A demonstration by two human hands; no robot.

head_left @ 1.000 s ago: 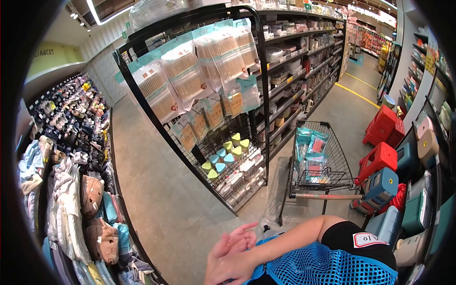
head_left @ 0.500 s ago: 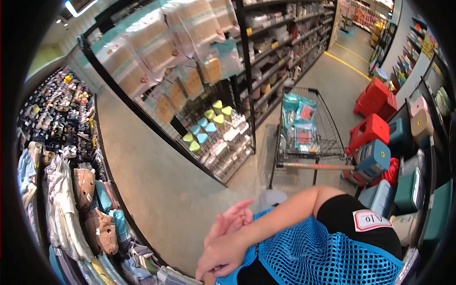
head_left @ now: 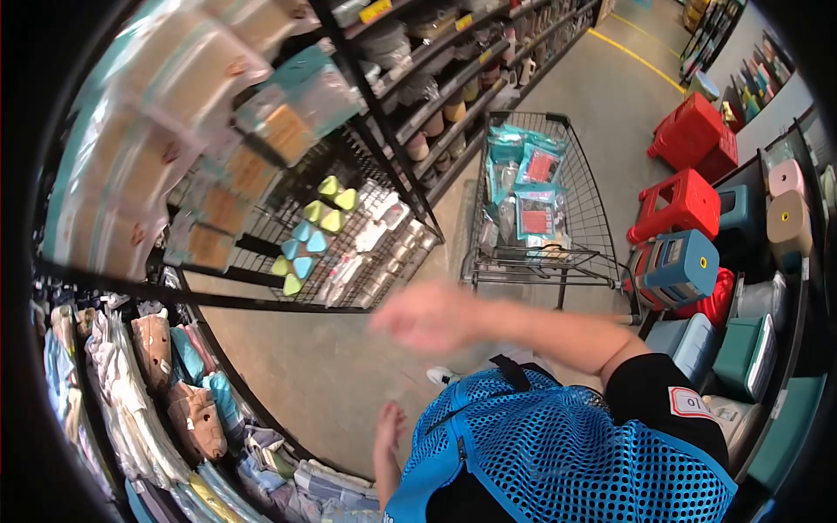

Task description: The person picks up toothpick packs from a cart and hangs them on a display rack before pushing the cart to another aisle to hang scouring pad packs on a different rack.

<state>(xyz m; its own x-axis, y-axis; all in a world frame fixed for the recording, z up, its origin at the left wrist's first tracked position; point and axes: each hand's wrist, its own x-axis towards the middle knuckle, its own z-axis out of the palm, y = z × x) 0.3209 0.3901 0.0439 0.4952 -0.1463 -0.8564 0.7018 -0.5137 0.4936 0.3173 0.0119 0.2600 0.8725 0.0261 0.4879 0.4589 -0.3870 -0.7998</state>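
My right hand [head_left: 427,318] reaches across in front of my blue mesh vest [head_left: 558,444], below the wire shelf rack. It is smeared by motion, so its fingers and anything in them cannot be made out. Lower down, my left hand [head_left: 390,427] hangs in the air over the floor, fingers loosely extended with nothing visible in them. A black wire shopping cart [head_left: 593,209] stands beyond my right forearm, touched by neither hand as far as I can see. Inside it lie several teal-edged plastic packages [head_left: 536,213], some with reddish contents.
A rack with hanging clear packs [head_left: 192,78] and green and blue triangular-topped items [head_left: 305,235] stands left. Folded clothes [head_left: 122,392] fill the lower-left shelf. Red stools [head_left: 680,209], a blue stool [head_left: 680,266] and storage bins [head_left: 745,340] line the right side.
My hands were close together, right over left, and are now apart. The right has moved up and outward, the left lower. The rack and cart appear nearer and shifted left.
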